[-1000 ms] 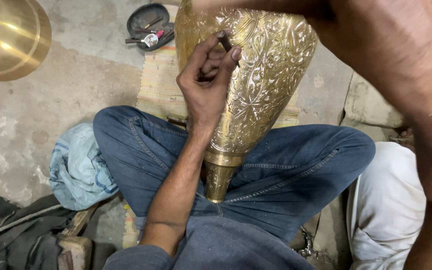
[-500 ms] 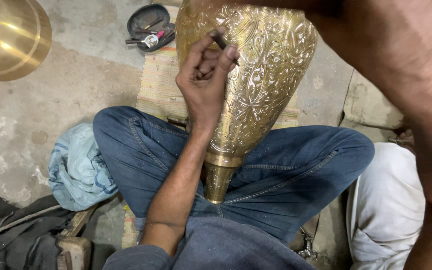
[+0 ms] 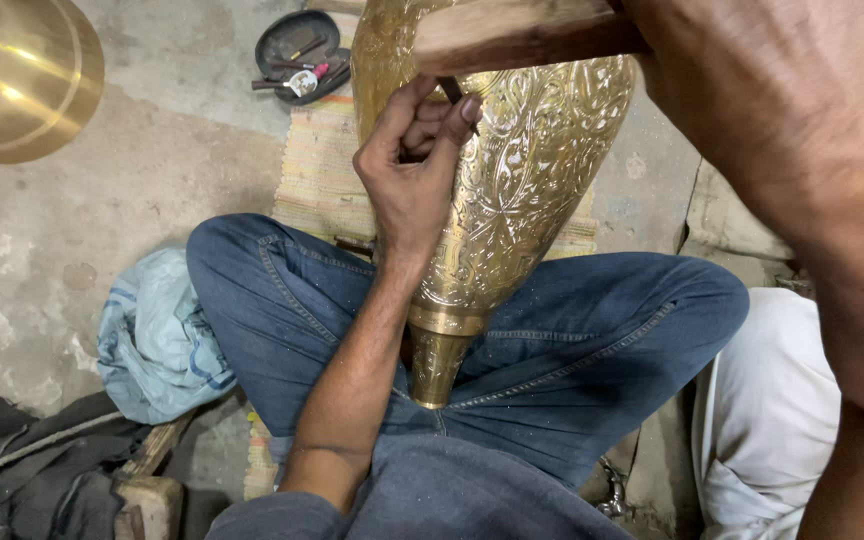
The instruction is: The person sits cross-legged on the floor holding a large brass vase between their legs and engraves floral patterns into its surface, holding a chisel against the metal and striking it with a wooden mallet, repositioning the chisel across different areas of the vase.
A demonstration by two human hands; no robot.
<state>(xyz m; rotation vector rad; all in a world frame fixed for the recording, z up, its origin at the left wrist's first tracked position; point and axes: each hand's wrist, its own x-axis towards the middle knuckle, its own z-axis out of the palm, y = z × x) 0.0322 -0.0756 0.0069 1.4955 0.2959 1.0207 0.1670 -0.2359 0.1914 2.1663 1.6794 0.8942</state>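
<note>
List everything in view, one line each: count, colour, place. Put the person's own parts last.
engraved vase: one, brass gold, lying on the crossed legs, narrow foot toward the body
small chisel: one, dark, tip against the vase
wooden handle: one, brown, across the top of the vase; its head is out of view
round brass vessel: one, gold, on the floor, top left
tool tray: one, black, on the floor beyond the vase
woven mat: one, pale striped, under the vase
bundled cloth: one, light blue, floor at left
white cloth: one, at right
jeans: blue, crossed legs
left hand: fingers pinching the chisel
right hand: gripping the wooden handle
</note>
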